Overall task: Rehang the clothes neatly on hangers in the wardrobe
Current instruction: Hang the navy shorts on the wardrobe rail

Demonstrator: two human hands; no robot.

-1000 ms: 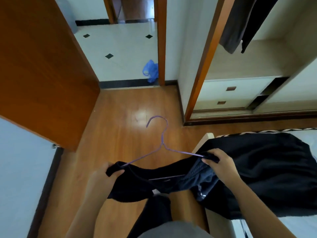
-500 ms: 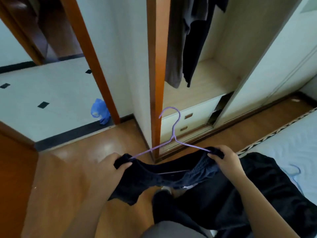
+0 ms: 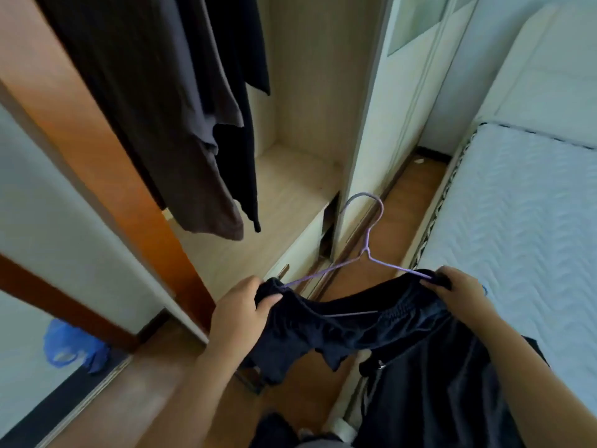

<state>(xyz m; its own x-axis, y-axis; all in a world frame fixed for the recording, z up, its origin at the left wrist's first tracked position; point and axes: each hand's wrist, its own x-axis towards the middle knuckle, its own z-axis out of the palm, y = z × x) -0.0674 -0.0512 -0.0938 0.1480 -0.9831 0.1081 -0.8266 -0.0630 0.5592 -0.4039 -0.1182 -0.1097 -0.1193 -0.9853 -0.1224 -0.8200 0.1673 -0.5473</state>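
A dark navy garment (image 3: 349,328) is stretched over a thin purple hanger (image 3: 366,250), whose hook points up toward the wardrobe. My left hand (image 3: 240,310) grips the garment's left end over the hanger's arm. My right hand (image 3: 458,294) grips the right end the same way. The open wardrobe (image 3: 300,176) stands straight ahead, with a grey garment (image 3: 181,130) and a black garment (image 3: 239,92) hanging in its upper left. The rest of the navy cloth hangs down in front of me.
An orange-brown wardrobe frame post (image 3: 106,176) runs diagonally at left. A white sliding door (image 3: 384,124) borders the opening on the right. A bed with a white mattress (image 3: 523,227) lies at right. A blue plastic bag (image 3: 69,347) sits on the floor at lower left.
The view has swung right and up from the floor and doorway to the wardrobe opening. Both hands keep the same hold on the garment and hanger, now raised nearer the wardrobe.
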